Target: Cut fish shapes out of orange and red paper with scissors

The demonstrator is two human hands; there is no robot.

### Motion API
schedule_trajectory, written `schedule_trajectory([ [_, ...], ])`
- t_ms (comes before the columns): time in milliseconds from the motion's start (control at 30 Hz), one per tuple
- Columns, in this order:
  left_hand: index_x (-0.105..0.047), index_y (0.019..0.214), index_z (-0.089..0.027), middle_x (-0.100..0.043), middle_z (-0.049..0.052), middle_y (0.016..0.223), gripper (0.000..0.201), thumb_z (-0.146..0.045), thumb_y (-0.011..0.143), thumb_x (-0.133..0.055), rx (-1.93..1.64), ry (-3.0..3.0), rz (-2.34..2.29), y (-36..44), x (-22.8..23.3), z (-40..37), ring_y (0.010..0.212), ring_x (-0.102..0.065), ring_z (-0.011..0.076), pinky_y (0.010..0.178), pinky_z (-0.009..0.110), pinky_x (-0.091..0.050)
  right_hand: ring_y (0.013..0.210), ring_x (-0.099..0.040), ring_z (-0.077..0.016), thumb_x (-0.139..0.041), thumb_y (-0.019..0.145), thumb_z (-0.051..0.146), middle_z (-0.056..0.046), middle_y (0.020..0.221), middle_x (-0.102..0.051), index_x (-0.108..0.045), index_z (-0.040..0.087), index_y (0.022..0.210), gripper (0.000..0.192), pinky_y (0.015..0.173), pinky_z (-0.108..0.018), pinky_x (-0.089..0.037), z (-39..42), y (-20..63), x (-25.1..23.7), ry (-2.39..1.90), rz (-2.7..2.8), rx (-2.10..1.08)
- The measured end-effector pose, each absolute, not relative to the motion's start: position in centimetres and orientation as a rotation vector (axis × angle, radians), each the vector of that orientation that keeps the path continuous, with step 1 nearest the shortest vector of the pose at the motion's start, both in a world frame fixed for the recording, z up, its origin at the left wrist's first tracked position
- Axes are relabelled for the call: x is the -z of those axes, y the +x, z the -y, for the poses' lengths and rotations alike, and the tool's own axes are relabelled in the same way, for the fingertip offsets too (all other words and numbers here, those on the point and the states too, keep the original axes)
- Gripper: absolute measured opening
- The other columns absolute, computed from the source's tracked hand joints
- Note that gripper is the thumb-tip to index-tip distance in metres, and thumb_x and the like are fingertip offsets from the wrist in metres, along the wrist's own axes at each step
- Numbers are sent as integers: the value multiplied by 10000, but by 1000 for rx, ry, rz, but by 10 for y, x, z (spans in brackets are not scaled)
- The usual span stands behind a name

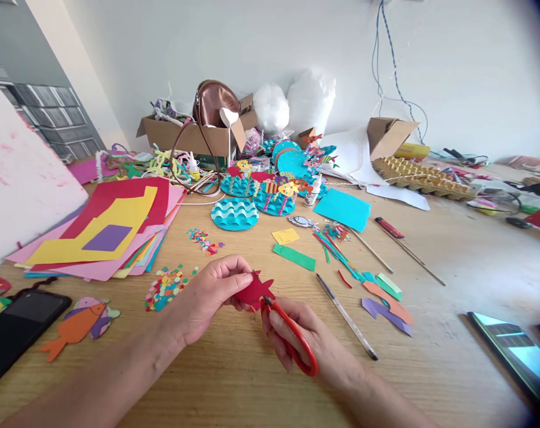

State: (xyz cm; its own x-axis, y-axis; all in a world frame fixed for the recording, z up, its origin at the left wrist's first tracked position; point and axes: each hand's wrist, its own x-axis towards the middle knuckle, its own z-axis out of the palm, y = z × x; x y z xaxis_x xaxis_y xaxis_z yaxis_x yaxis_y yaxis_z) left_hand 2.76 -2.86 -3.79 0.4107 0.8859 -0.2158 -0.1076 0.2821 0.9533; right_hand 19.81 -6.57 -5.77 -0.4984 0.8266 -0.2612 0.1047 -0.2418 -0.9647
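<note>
My left hand point(223, 282) is closed on a red paper fish point(252, 291), pinching it by the side away from the tail. The tail of the fish points right. My right hand point(297, 333) grips a pair of scissors point(303, 345) with red handles, whose blades meet the lower edge of the fish near the tail; the blades are mostly hidden. Left of my left hand lies a heap of coloured paper dots point(167, 288). Beside my right hand rests a clear pen point(347, 318). Orange and purple paper fish point(80, 321) lie at the left.
Coloured paper sheets point(100, 232) are stacked at the left, near a black phone point(27, 327). Blue wave-decorated discs point(234, 215) and a glue bottle point(312, 193) stand farther back. Paper scraps point(388, 303) lie right of the pen. Another phone point(511, 351) is at the right edge.
</note>
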Motion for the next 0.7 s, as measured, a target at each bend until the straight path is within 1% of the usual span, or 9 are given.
schedule_trajectory([
  [367, -506, 659, -170, -538, -29, 598, 133, -264, 730, -568, -822, 1085, -942, 32, 35, 32, 556, -471, 99, 534, 214, -372, 374, -370, -56, -447, 794, 592, 67, 466, -420, -409, 180, 649, 439, 385, -184, -255, 68, 196, 55, -1172, 1479, -1781],
  [700, -506, 657, -172, -537, -30, 608, 135, -264, 723, -580, -828, 1052, -925, 32, 36, 32, 561, -477, 99, 541, 213, -371, 362, -324, -54, -436, 807, 571, 75, 421, -378, -382, 189, 618, 430, 374, -179, -231, 69, 194, 50, -1218, 1485, -1733],
])
